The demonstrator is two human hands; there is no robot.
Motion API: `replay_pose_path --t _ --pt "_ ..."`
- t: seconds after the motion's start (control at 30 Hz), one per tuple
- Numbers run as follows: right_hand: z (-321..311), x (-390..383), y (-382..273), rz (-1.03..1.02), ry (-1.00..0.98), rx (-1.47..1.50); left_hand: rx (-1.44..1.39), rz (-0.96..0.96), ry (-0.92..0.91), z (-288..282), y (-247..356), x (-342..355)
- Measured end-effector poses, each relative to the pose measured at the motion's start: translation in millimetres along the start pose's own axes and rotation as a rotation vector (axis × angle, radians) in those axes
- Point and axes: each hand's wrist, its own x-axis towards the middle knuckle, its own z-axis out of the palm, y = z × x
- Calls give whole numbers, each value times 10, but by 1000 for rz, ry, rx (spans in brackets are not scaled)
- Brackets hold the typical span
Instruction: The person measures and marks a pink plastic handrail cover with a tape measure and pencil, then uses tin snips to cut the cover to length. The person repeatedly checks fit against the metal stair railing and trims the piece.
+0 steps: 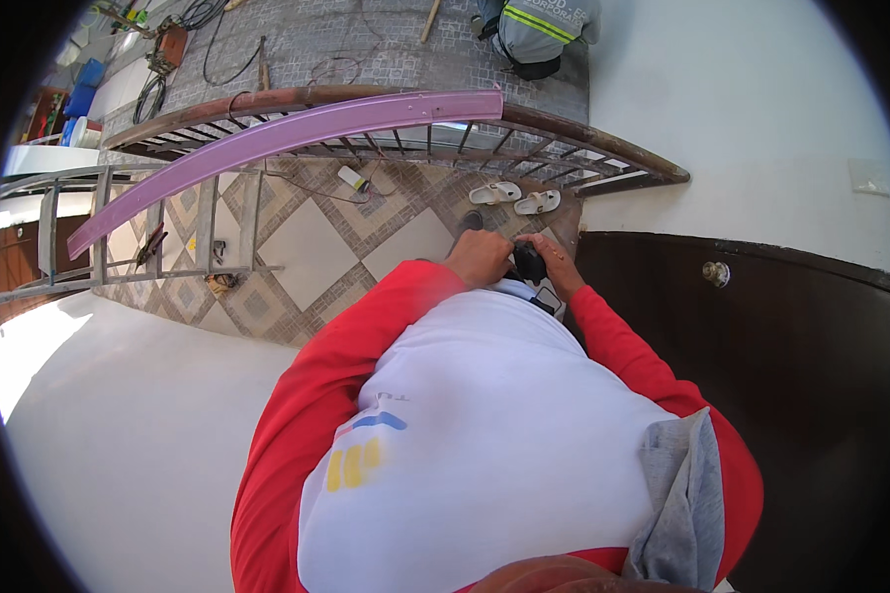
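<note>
Both hands are close together in front of my waist, below my white shirt with red sleeves. My right hand (pixel 556 265) is closed round a small rounded black object (pixel 529 261) whose kind I cannot make out. Right beside it, my left hand (pixel 483 259) has its fingers curled in, and whatever they grip is hidden. Just below the hands, a dark strap or cord (pixel 544 301) shows at the shirt's hem. A grey cloth (pixel 677 499) hangs over the right side of my chest.
Ahead, a long pink strip (pixel 297 131) lies across a brown metal railing (pixel 613 151) and over a ladder (pixel 208 222) at left. White sandals (pixel 537 203) and a small white container (pixel 352 179) are on the tiles. Beyond crouches a person in grey (pixel 544 35). A brown door (pixel 761 346) is at right.
</note>
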Motion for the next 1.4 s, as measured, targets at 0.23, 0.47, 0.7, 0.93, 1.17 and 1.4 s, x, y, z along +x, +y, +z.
replay_pose_path --t 0.23,0.47,0.7,0.93,1.17,1.4 --pt "4 25 36 -49 -127 45 95 -106 -181 -313 163 6" --pt "-37 177 219 -56 -68 -84 106 -110 -183 -410 175 34" --pt "-23 246 216 -114 -75 -178 131 -27 -136 -405 148 -13" --pt "-33 249 8 -114 -161 -415 135 34 -82 -407 134 -17" --pt "-40 123 -179 201 -165 -584 101 45 -87 -459 189 -26" --pt "-59 -47 -352 -77 42 -902 134 -40 -382 -591 62 25"
